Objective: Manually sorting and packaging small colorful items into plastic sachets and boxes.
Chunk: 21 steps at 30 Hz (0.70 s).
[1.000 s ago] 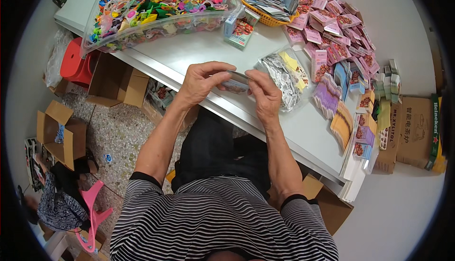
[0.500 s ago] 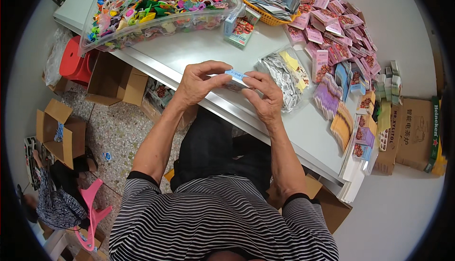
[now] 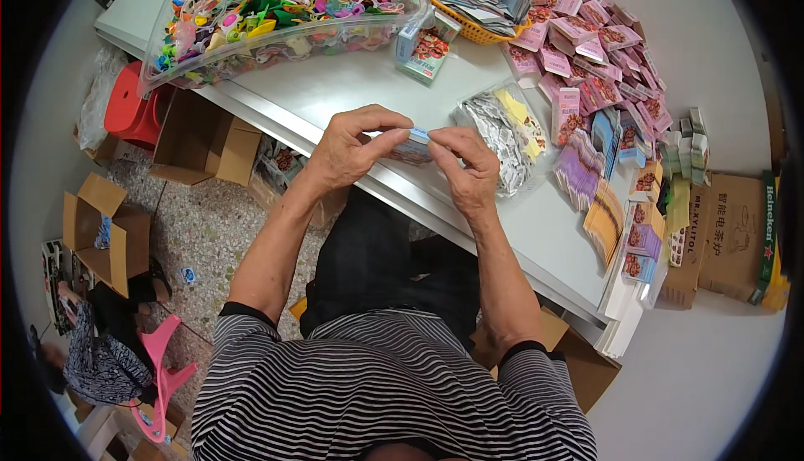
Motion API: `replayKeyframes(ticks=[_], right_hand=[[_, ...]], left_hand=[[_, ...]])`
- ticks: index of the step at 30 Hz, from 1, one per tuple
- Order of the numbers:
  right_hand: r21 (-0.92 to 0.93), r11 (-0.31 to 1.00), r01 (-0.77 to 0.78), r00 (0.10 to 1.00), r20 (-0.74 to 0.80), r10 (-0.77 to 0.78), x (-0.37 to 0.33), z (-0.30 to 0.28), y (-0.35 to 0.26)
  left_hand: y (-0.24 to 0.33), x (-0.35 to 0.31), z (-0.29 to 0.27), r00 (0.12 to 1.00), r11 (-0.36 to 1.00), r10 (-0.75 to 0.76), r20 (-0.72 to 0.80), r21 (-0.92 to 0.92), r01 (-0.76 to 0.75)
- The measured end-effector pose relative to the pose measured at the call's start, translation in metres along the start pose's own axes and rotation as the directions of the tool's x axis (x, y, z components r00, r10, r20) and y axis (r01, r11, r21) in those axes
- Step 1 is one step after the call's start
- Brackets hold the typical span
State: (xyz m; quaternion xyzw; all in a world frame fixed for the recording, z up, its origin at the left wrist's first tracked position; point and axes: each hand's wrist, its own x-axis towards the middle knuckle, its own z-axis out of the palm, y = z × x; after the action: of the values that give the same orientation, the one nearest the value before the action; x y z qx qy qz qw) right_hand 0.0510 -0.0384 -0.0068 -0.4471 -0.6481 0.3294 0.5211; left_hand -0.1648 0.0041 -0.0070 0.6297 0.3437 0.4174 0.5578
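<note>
A small light-blue carton with a printed front is held up over the table's front edge, between my two hands. My left hand pinches its left end with thumb and index finger. At its right end, the thumb and fingers of my right hand close on the upper corner. Part of the carton is covered by my fingers. Just right of my right hand lies a clear plastic bag of small silvery-white packets, with some yellow printed pieces on top.
A large clear bin of colourful small trinkets stands at the back left. Beyond my hands are a green carton and a yellow basket of flat pieces. Pink cartons are heaped at right, near fanned purple cartons. Cardboard boxes stand below left.
My right fingers have shifted to the carton's upper right corner and drawn closer together. Less of the carton's blue top shows now. My left hand has hardly moved.
</note>
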Motion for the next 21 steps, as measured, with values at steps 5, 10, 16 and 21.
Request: replayKeyframes(ticks=[5,10,16,21], right_hand=[[0.017,1.0,-0.012,1.0,-0.012,0.012,-0.001,0.002,0.002],[-0.09,0.979,0.184,0.983,0.007,-0.184,0.001,0.001,0.009],[-0.215,0.944,0.252,0.967,0.021,-0.254,-0.005,0.004,0.009],[-0.297,0.918,0.264,0.96,-0.014,-0.281,-0.015,-0.029,0.005]], left_hand=[[-0.001,-0.003,0.002,0.996,0.991,0.085,-0.017,0.108,-0.083],[-0.008,-0.004,0.002,0.94,0.913,0.342,-0.006,0.241,-0.331],[-0.016,-0.003,-0.004,0.861,0.787,0.508,0.039,0.385,-0.482],[-0.006,0.007,0.033,0.852,0.786,0.522,0.04,0.366,-0.498]])
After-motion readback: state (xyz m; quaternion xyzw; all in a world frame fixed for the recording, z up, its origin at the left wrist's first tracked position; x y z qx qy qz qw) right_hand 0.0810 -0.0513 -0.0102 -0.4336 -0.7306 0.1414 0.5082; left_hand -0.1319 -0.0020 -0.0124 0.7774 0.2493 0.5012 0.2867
